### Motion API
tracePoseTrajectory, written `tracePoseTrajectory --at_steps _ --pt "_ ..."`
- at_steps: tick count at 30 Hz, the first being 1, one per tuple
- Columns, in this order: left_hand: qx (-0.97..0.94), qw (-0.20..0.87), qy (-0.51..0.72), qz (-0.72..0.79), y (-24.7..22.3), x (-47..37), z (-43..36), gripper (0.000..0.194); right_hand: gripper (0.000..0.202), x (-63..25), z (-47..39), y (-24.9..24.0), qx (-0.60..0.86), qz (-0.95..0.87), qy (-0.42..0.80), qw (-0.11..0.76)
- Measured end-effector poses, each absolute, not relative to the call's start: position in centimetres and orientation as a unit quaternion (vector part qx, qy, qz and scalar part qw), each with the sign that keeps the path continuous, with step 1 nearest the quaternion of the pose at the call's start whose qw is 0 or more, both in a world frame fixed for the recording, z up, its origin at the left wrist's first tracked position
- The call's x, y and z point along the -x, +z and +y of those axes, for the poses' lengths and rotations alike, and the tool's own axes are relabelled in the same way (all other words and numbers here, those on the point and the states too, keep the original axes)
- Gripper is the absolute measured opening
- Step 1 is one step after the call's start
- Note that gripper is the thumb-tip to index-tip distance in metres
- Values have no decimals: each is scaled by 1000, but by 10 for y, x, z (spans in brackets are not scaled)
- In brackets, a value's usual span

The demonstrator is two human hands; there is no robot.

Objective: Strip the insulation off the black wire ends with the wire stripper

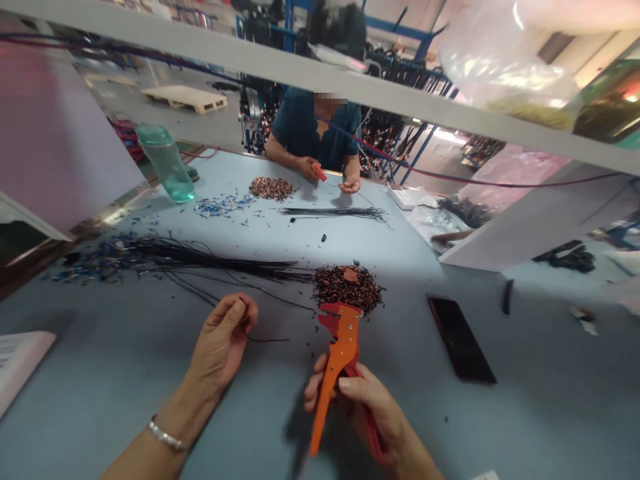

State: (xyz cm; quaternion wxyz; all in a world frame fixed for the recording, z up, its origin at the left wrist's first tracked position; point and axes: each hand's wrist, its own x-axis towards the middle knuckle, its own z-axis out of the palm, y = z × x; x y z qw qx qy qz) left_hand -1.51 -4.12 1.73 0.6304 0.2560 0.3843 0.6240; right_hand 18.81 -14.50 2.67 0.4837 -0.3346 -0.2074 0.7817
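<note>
Between thumb and fingers, my left hand (225, 337) pinches a thin black wire (267, 341), whose free end sticks out to the right. My right hand (365, 400) is wrapped round an orange and red wire stripper (345, 340), its red jaws pointing away from me. Just past those jaws lies a heap of short black and copper-coloured offcuts (347, 287). A bundle of long black wires (225, 260) runs leftward from the heap. Small blue and silvery pieces (110, 257) are at the bundle's left end.
Across the table a person (320, 127) holds a red tool (318, 171) and a wire. Near them are another wire bundle (335, 213), a copper-coloured heap (271, 189) and a green bottle (167, 163). A phone (461, 340) lies right; a white bar (225, 60) crosses above.
</note>
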Motion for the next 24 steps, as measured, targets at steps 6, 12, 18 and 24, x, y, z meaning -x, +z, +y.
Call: tracePoseTrajectory --at_steps 6,12,18,24 --pt "-162 663 649 338 17 25 -36 15 33 -151 -163 20 346 -93 799 483" --pt "-128 700 628 315 15 28 -33 11 35 -119 -194 -6 333 -18 814 475" --pt "-112 714 620 305 16 28 -32 12 28 -119 -156 7 369 26 787 493" --pt "-106 722 615 300 19 27 -32 13 22 -147 -143 32 360 -20 759 543"
